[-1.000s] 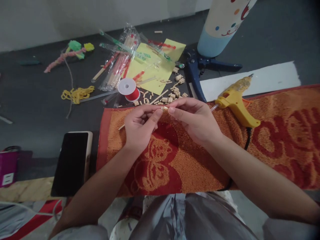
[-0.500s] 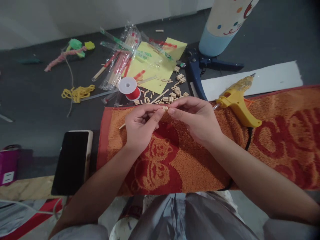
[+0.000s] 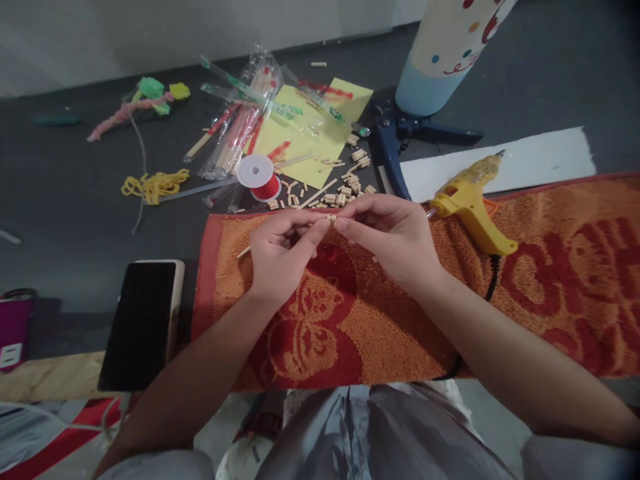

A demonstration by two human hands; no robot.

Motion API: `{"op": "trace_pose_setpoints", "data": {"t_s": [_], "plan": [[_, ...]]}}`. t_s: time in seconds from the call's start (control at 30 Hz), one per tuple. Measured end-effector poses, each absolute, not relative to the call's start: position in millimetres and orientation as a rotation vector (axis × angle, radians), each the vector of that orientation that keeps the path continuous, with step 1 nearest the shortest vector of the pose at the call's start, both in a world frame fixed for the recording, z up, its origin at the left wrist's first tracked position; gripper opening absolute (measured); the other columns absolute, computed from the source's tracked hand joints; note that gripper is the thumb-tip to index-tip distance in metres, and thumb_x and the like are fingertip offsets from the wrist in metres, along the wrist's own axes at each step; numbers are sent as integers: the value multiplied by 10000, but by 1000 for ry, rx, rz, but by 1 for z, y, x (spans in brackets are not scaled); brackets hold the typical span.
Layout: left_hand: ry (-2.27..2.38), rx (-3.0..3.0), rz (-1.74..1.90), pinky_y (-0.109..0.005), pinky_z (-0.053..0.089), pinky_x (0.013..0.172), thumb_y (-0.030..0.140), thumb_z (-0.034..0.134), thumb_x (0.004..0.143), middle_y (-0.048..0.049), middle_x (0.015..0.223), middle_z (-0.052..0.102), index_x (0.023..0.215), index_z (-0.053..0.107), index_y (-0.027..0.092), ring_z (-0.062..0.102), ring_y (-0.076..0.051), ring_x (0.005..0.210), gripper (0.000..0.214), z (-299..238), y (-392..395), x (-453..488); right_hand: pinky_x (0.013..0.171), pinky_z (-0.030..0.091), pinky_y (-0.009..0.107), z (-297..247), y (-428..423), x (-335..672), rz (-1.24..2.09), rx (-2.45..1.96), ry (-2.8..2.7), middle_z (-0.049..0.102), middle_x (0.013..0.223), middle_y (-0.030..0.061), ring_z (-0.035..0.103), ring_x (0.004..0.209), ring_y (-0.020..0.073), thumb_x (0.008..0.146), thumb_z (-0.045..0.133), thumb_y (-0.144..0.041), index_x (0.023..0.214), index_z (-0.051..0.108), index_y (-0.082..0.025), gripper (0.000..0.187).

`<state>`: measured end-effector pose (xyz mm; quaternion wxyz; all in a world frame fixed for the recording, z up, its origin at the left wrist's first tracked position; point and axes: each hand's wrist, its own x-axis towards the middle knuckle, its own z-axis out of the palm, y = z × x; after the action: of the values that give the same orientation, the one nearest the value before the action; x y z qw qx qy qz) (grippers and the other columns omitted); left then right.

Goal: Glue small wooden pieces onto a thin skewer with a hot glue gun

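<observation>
My left hand (image 3: 280, 257) is closed round a thin wooden stick (image 3: 243, 253) whose end pokes out to the left. My right hand (image 3: 390, 237) pinches a small wooden piece (image 3: 331, 217) at the stick's other end, fingertips of both hands nearly touching. Both hands hover over an orange and red towel (image 3: 390, 320) spread in front of me. Several cut wooden bits (image 3: 345, 190) lie scattered just beyond the towel's far edge.
A yellow glue gun (image 3: 470, 200) rests on the towel to the right, its cord trailing down. Blue cutters (image 3: 390, 150), a red thread spool (image 3: 257, 177), yellow paper (image 3: 310, 133), packets of sticks (image 3: 240, 120), yellow yarn (image 3: 155, 185) and a phone (image 3: 143, 323) surround it.
Almost nothing moved; both hands stay pinched together on the stick and small piece, shifting only slightly.
</observation>
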<state>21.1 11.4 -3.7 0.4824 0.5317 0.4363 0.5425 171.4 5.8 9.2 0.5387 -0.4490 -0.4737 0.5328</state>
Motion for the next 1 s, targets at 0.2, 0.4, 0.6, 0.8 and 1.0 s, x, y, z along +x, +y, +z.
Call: {"op": "trace_pose_setpoints", "data": {"t_s": [0.2, 0.4, 0.6, 0.8, 1.0], "plan": [[1077, 1285, 1307, -161, 315, 372, 311, 758, 753, 51, 477, 552, 758, 734, 194, 428, -30, 373, 119, -3, 11, 21, 645, 528, 258, 10, 6, 172, 1259, -1097, -1147, 695, 728, -2, 618, 669, 104, 696, 793, -274, 708, 706, -180, 128], [1152, 1138, 1253, -167, 322, 388, 357, 757, 746, 61, 474, 528, 768, 716, 190, 409, -31, 376, 173, -3, 12, 17, 488, 424, 209, 17, 7, 180, 1281, -1228, -1070, 600, 612, -31, 497, 518, 63, 777, 700, -329, 777, 662, -181, 154], [1179, 1104, 1154, -186, 324, 413, 391, 776, 696, 38, 511, 562, 722, 685, 154, 434, -45, 410, 255, 6, 11, 18, 463, 399, 219, 27, 10, 193, 1490, -1367, -1387, 526, 618, -31, 473, 526, 86, 782, 625, -441, 773, 584, -181, 264], [1143, 1065, 1105, -197, 307, 430, 472, 780, 639, 42, 513, 533, 722, 662, 136, 422, -51, 433, 366, 6, 9, 18, 582, 417, 270, 28, 12, 206, 1253, -1489, -1936, 596, 674, 12, 537, 629, 146, 803, 532, -415, 734, 584, -195, 236], [1110, 1031, 1107, -210, 263, 423, 487, 742, 676, 66, 457, 456, 747, 650, 133, 364, -50, 406, 372, 1, 10, 15, 616, 385, 297, 27, 8, 198, 950, -1621, -2233, 637, 658, 36, 574, 632, 185, 812, 479, -326, 670, 551, -211, 196]]}}
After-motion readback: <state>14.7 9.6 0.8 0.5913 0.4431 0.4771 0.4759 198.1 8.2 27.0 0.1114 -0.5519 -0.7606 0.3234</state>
